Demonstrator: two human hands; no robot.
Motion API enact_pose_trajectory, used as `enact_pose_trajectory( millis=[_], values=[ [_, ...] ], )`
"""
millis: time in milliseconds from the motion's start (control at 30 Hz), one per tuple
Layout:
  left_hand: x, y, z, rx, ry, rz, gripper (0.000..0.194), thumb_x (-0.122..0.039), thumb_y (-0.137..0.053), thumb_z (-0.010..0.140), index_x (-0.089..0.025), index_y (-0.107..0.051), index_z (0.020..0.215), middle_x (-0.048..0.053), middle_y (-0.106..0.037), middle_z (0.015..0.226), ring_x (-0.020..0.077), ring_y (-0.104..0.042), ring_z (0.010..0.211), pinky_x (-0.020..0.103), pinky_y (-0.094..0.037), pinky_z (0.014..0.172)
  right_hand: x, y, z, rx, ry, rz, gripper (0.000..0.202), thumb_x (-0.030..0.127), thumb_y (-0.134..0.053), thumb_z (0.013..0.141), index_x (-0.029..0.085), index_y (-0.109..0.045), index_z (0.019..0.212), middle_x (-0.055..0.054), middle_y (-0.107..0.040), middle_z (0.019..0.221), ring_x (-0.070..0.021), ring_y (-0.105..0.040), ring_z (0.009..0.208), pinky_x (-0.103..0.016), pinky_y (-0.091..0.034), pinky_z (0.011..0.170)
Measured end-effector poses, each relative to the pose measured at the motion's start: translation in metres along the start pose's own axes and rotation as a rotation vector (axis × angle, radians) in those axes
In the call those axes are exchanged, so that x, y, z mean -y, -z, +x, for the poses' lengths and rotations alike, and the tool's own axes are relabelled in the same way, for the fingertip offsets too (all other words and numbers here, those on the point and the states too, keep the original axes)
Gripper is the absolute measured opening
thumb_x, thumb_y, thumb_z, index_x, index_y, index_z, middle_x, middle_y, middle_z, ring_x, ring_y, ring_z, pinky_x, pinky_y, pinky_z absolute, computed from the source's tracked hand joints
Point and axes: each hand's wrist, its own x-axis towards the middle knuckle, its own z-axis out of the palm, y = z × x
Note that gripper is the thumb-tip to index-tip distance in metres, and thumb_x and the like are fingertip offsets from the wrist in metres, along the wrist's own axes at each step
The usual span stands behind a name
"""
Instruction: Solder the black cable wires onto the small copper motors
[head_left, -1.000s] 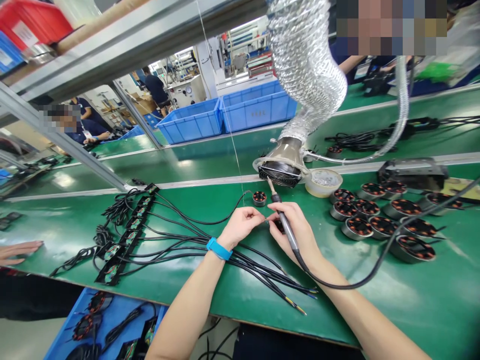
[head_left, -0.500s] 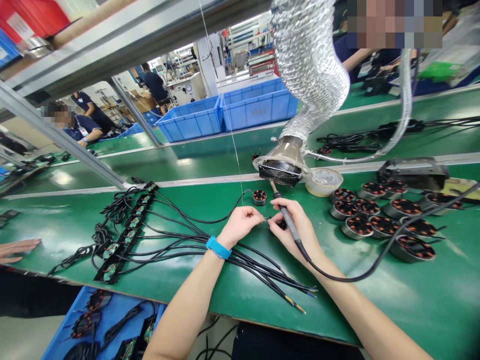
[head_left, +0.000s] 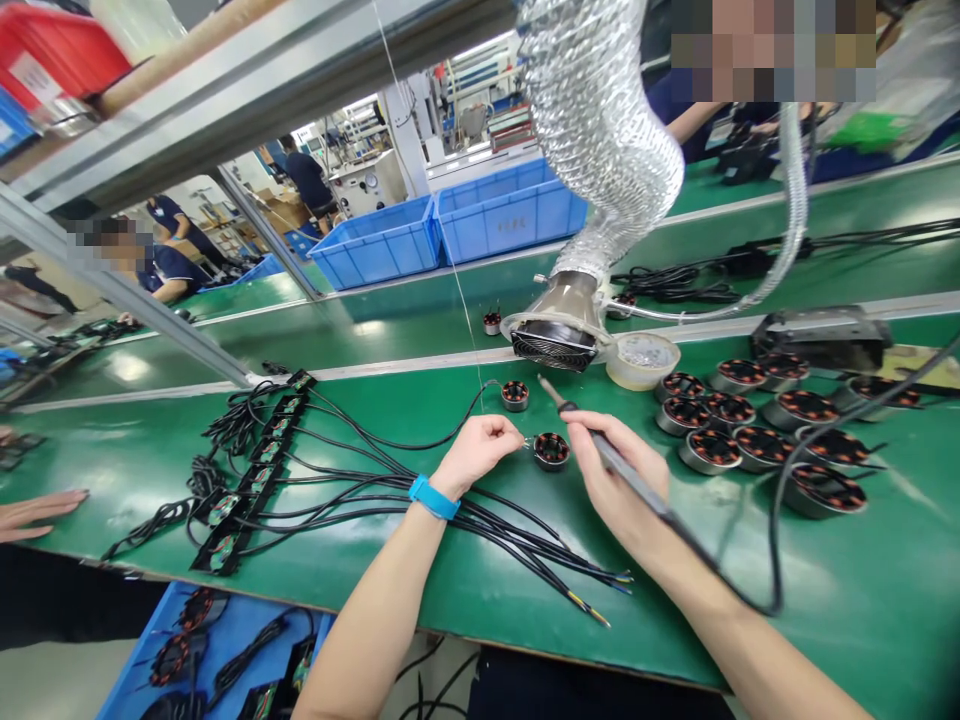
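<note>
My left hand (head_left: 480,448), with a blue band at the wrist, pinches the thin wire ends of a small round motor coil (head_left: 551,452) standing on the green bench. To the right, my right hand (head_left: 637,515) is closed around a soldering iron (head_left: 624,466). Its tip points up and left, above the coil and apart from it. A second motor coil (head_left: 515,396) sits just behind, with a black cable running to it. Beneath my left wrist pass several black cables (head_left: 517,528) with stripped, coloured ends. They lead from a row of small circuit boards (head_left: 262,465).
A fume extractor (head_left: 555,340) hangs behind my hands, beside a round pale tub (head_left: 641,362). Several motor coils (head_left: 711,450) stand at right. Blue crates (head_left: 510,222) are at the back; a blue bin (head_left: 161,640) sits lower left. A co-worker's hand (head_left: 45,512) rests at left.
My right hand has drawn back to the right from the wires with the soldering iron, uncovering the motor coil. My left hand keeps its pinch in nearly the same place.
</note>
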Motion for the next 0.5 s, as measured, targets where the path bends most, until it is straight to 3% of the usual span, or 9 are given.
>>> enact_pose_trajectory(
  millis=[200,500],
  values=[
    [-0.002,0.0,0.0,-0.005,0.021,0.001,0.016,-0.029,-0.062,0.07,-0.014,-0.061,0.065,-0.004,-0.049,0.059,0.0065,-0.034,0.052,0.023,-0.025,0.051,-0.004,0.009,-0.014,-0.055,0.054,0.008,0.029,0.032,-0.049,0.099,0.022,-0.068,0.08,-0.001,-0.066,0.068,-0.017,-0.064,0.063,-0.031,-0.049,0.064],
    [-0.002,0.0,0.0,-0.015,0.023,0.009,0.018,-0.031,-0.062,0.07,-0.014,-0.061,0.066,-0.003,-0.05,0.06,0.0068,-0.034,0.053,0.023,-0.024,0.052,0.0,0.004,-0.012,-0.008,0.046,-0.018,0.032,0.034,-0.047,0.1,0.022,-0.068,0.079,-0.001,-0.065,0.065,-0.0177,-0.065,0.063,-0.031,-0.05,0.066]
  ],
)
